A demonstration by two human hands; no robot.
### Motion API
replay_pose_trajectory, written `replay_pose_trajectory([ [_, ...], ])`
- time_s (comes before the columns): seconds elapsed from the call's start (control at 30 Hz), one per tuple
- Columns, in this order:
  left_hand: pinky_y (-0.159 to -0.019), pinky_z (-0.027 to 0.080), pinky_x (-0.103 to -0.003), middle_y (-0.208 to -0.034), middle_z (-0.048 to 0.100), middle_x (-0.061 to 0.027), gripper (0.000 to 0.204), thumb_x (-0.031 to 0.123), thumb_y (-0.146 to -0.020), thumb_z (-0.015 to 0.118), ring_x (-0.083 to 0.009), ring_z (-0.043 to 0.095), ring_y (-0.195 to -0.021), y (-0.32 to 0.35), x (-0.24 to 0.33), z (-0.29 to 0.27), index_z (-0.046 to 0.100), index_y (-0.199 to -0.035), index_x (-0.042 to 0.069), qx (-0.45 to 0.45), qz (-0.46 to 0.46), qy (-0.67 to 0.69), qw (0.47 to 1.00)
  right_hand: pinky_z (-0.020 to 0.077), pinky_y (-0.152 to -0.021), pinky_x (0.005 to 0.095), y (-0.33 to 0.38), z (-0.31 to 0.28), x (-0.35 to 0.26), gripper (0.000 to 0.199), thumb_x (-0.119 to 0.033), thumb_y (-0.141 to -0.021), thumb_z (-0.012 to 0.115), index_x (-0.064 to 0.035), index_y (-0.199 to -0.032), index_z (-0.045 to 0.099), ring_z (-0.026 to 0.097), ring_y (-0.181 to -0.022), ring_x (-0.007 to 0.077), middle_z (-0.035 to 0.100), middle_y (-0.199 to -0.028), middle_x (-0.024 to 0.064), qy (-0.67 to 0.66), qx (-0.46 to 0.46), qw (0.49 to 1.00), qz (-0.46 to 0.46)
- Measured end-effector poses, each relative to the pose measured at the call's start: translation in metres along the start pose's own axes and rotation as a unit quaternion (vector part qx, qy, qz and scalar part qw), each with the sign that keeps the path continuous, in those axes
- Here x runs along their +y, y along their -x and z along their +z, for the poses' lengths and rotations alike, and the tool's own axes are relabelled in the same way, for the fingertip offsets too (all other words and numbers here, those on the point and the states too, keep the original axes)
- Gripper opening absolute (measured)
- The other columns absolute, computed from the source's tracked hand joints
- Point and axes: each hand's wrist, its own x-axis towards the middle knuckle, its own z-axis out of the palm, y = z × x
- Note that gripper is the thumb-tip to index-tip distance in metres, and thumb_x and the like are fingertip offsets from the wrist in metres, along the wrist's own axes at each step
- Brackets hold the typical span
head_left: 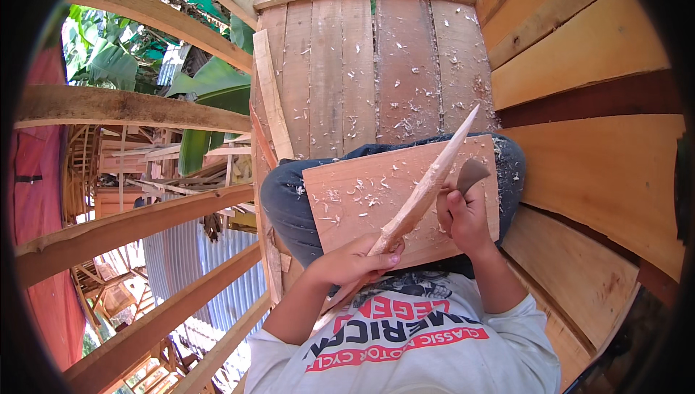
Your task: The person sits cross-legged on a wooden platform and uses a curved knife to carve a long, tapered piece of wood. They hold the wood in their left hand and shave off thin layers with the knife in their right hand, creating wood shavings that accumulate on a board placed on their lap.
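A long, pale wooden stake, carved to a point at its far end, slants across a flat wooden board that rests on my lap. My left hand grips the stake near its lower end. My right hand holds a dark-bladed knife with the blade against the stake's right side. Wood shavings lie scattered on the board and on my dark trousers.
I sit on a raised plank platform littered with shavings. Wooden plank walls rise on the right. To the left, open roof beams cross over a drop, with corrugated metal sheets and banana leaves below.
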Motion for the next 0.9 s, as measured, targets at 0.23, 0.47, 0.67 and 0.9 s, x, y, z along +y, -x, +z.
replay_pose_trajectory([
  [0.23,-0.067,0.042,-0.027,-0.081,0.049,-0.0024,0.017,0.018,-0.094,0.055,-0.0113,0.047,-0.074,-0.001,0.014,0.024,0.050,-0.099,0.003,0.168,0.071,-0.087,0.979,0.0389,-0.044,0.0359,0.005,-0.003,-0.012,0.059,-0.059,-0.077,0.068,-0.0022,-0.063,0.061,0.053,-0.045,0.0266,0.048,-0.049,0.0112,0.382,-0.022,0.915,-0.131],
  [0.47,-0.075,0.042,-0.031,-0.084,0.052,-0.0074,0.018,0.014,-0.092,0.057,-0.0157,0.049,-0.081,0.001,0.007,0.039,0.049,-0.103,0.002,0.225,0.093,-0.168,0.955,0.0412,-0.047,0.0399,-0.006,-0.014,-0.018,0.064,-0.064,-0.077,0.064,-0.0026,-0.060,0.056,0.057,-0.053,0.0359,0.051,-0.051,0.0151,0.527,0.050,0.814,-0.239],
  [0.67,-0.070,0.041,-0.030,-0.078,0.047,-0.0036,0.015,0.014,-0.093,0.057,-0.0144,0.046,-0.075,0.012,-0.004,0.052,0.047,-0.094,0.002,0.199,0.056,-0.167,0.964,0.0352,-0.048,0.0325,-0.027,-0.079,-0.035,0.067,-0.063,-0.086,0.055,-0.0002,-0.063,0.051,0.039,-0.050,0.0128,0.037,-0.050,0.0067,0.348,0.207,0.906,-0.123],
  [0.9,-0.082,0.042,-0.030,-0.096,0.057,-0.0076,0.026,0.011,-0.093,0.055,-0.0152,0.051,-0.090,0.010,0.012,0.044,0.050,-0.116,0.000,0.267,0.050,-0.064,0.960,0.0421,-0.045,0.0406,0.010,0.002,-0.016,0.062,-0.063,-0.074,0.067,-0.0032,-0.059,0.057,0.057,-0.050,0.0369,0.051,-0.052,0.0163,0.443,-0.021,0.884,-0.151],
])
